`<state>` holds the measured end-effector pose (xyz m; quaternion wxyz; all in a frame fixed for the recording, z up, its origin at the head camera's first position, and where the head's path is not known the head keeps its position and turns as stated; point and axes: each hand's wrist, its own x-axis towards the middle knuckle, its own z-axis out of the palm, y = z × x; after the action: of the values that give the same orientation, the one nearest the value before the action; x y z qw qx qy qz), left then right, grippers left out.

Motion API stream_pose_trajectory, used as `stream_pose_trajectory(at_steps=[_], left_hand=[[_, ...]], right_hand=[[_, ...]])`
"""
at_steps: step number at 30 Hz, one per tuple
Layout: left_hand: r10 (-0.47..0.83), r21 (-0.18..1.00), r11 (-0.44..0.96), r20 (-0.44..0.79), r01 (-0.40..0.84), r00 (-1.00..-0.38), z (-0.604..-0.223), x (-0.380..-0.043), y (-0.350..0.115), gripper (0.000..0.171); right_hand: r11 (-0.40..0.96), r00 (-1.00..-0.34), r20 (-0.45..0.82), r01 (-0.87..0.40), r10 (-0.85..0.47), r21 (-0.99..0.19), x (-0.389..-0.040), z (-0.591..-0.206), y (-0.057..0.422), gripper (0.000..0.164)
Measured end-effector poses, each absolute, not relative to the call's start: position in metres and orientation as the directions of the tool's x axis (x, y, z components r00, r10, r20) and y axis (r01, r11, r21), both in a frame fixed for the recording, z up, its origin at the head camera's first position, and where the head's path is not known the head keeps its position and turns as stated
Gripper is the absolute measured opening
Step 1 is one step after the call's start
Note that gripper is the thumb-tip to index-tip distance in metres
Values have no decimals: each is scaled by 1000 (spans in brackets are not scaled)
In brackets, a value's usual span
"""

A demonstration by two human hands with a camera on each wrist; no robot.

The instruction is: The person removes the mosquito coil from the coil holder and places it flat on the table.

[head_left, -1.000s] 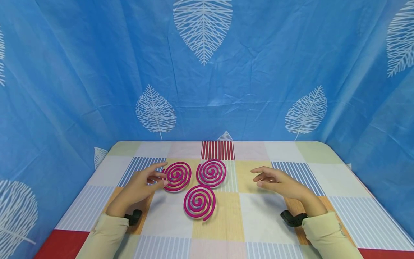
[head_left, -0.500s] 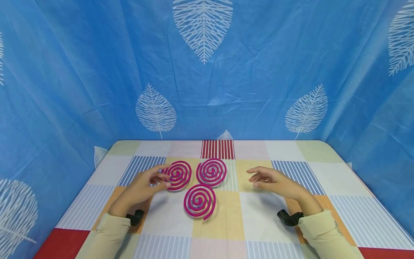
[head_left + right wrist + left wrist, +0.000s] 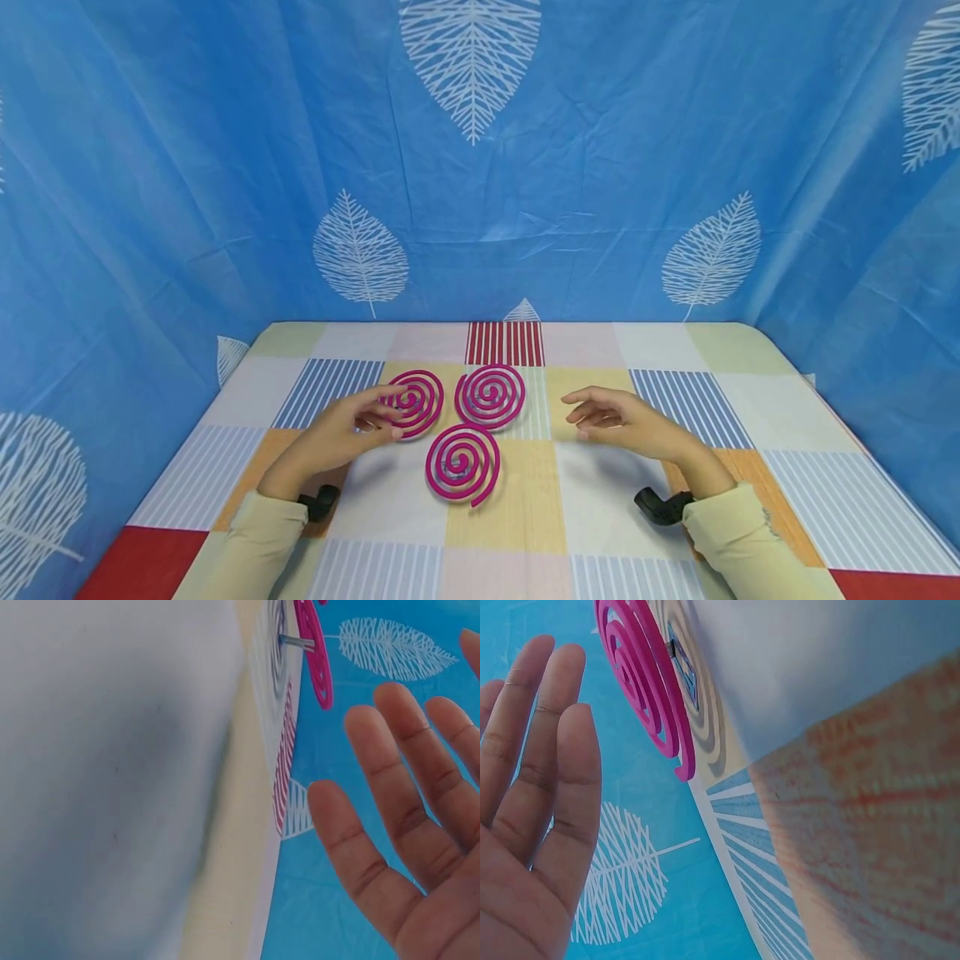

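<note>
Three magenta mosquito coils are raised above the cloth on small metal stands: a left coil point(image 3: 411, 402), a right coil point(image 3: 491, 394) and a front coil point(image 3: 461, 463). My left hand point(image 3: 337, 429) hovers by the left coil and covers part of its left edge in the head view. The left wrist view shows a gap between its relaxed fingers point(image 3: 577, 765) and the nearest coil point(image 3: 676, 712). To the right of the coils, my right hand point(image 3: 630, 421) hangs over the table holding nothing. Its fingers point(image 3: 394, 787) are spread and apart from the coil point(image 3: 320, 664) in the right wrist view.
A patchwork cloth point(image 3: 510, 575) covers the table. Blue curtain point(image 3: 570, 167) with white leaf prints closes off the back and both sides. Each wrist carries a black device, one on the left wrist point(image 3: 321, 502) and one on the right wrist point(image 3: 662, 506).
Both hands have drifted a little inward: the left one rightward, further over the left coil's edge, and the right one leftward. All three coils have stayed where they were.
</note>
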<state>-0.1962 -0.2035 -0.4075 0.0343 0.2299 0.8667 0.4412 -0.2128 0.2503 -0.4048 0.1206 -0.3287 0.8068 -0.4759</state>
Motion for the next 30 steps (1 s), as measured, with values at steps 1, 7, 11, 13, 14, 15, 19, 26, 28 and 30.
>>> stream_pose_trajectory(at_steps=[1, 7, 11, 13, 14, 15, 19, 26, 28, 30], left_hand=[[431, 782, 504, 140, 366, -892, -407, -196, -203, 58], [448, 788, 497, 126, 363, -885, -409, -197, -201, 57], [461, 783, 496, 129, 376, -878, -411, -197, -201, 55], [470, 786, 489, 128, 378, -873, -411, -198, -200, 55], [477, 787, 485, 130, 383, -870, -412, -198, -200, 55], [483, 789, 479, 130, 386, -866, -412, -198, -200, 55], [497, 803, 458, 124, 381, -859, -415, -197, -199, 57], [510, 798, 476, 93, 370, -855, -415, -196, -198, 61], [517, 797, 477, 87, 371, -851, -415, -196, -198, 62], [523, 798, 476, 81, 370, -848, -415, -196, -197, 63]], right_hand=[[331, -755, 121, -418, -644, -846, -213, -405, 250, 44], [329, -754, 138, -434, -643, -839, -213, -408, 246, 42], [330, -752, 134, -433, -645, -839, -213, -409, 243, 42], [332, -751, 131, -433, -647, -838, -213, -409, 242, 42], [335, -751, 129, -432, -647, -838, -213, -409, 241, 42], [336, -751, 127, -431, -648, -837, -213, -409, 240, 42], [341, -751, 117, -425, -650, -839, -211, -409, 236, 41], [331, -743, 128, -437, -657, -836, -212, -412, 231, 41], [328, -739, 126, -436, -662, -838, -213, -413, 230, 41], [326, -735, 120, -433, -667, -841, -213, -413, 228, 41]])
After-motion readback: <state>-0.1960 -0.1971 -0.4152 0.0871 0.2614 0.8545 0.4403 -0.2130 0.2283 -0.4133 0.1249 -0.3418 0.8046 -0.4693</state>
